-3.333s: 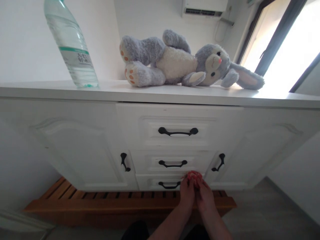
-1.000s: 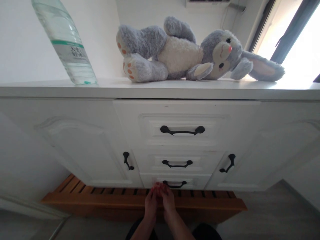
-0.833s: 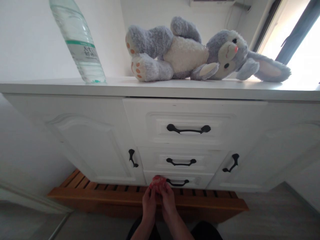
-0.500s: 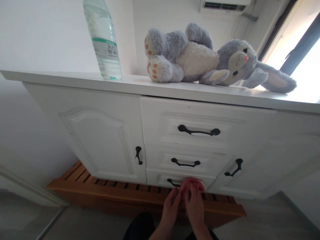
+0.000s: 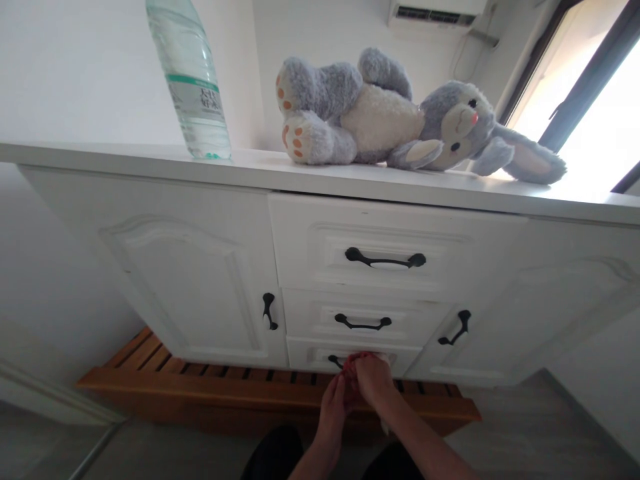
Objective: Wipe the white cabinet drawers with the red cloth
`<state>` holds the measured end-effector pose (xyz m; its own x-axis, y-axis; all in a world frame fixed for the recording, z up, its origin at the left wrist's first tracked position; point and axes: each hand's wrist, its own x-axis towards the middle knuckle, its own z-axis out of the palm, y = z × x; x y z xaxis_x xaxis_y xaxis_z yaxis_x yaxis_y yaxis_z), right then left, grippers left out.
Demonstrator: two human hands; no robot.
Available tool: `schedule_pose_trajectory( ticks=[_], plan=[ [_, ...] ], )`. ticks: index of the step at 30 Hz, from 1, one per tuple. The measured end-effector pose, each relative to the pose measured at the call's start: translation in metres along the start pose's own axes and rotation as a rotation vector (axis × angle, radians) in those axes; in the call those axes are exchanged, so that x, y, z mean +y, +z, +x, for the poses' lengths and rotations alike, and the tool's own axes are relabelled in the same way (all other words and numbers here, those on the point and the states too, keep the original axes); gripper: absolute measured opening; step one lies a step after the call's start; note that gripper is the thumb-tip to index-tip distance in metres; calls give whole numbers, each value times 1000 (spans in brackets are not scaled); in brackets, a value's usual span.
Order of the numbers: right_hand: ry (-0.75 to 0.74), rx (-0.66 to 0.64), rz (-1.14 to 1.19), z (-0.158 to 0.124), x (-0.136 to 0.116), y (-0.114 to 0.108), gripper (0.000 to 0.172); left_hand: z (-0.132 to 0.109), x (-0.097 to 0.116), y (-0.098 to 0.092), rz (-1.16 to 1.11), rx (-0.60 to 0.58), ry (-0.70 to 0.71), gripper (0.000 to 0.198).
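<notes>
A crumpled red cloth (image 5: 352,381) is bunched between my two hands, low in front of the bottom drawer (image 5: 310,353) of the white cabinet. My left hand (image 5: 334,407) holds its left side with the fingers pressed together. From the right, my right hand (image 5: 371,379) is closed over the cloth's upper part, its fingers partly hidden. Something whitish shows beside and below the right hand. The bottom drawer's black handle (image 5: 336,361) is just left of the cloth and partly covered.
On the cabinet top (image 5: 250,175) stand a water bottle (image 5: 193,93) at left and, lying on its side, a grey plush rabbit (image 5: 383,123). Black handles stick out from the drawers and doors. A slatted wooden platform (image 5: 200,393) lies beneath the cabinet.
My right hand has turned and shifted left over the cloth, its forearm now slanting in from the right. The cloth looks more gathered. The whole view has shifted slightly.
</notes>
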<state>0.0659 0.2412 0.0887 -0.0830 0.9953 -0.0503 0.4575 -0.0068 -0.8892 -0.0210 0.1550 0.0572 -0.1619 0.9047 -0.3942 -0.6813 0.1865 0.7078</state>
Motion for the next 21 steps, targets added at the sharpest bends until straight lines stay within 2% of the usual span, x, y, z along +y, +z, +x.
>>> schedule_pose_trajectory(
  ticks=[2, 6, 7, 9, 11, 12, 14, 16, 18, 21],
  plan=[
    [-7, -78, -62, 3, -5, -2, 18, -2, 4, 1, 36, 12, 8, 57],
    [-91, -206, -174, -6, -11, -6, 13, -9, 28, 6, 133, 163, 235, 49],
    [-125, -203, -199, -14, -9, -9, 16, -13, 38, 12, 129, 178, 265, 47],
    [-133, -130, -194, -34, 0, -16, 34, -20, 61, 33, 46, 139, 225, 43],
    [-30, -36, -78, -60, 11, -27, 41, -25, 84, 60, -105, 46, 133, 40],
    [32, -23, 5, -73, 14, -35, 40, -26, 95, 74, -170, -5, 90, 38],
    [109, -80, 165, -95, 15, -59, 29, -24, 112, 98, -252, -93, 22, 31],
    [104, -164, 271, -109, 6, -91, 20, -19, 122, 115, -284, -130, -13, 27],
    [76, -190, 312, -116, -8, -125, 23, -16, 124, 123, -300, -122, -10, 27],
    [50, -139, 335, -124, -23, -163, 31, -24, 114, 121, -311, -61, 54, 30]
  ],
)
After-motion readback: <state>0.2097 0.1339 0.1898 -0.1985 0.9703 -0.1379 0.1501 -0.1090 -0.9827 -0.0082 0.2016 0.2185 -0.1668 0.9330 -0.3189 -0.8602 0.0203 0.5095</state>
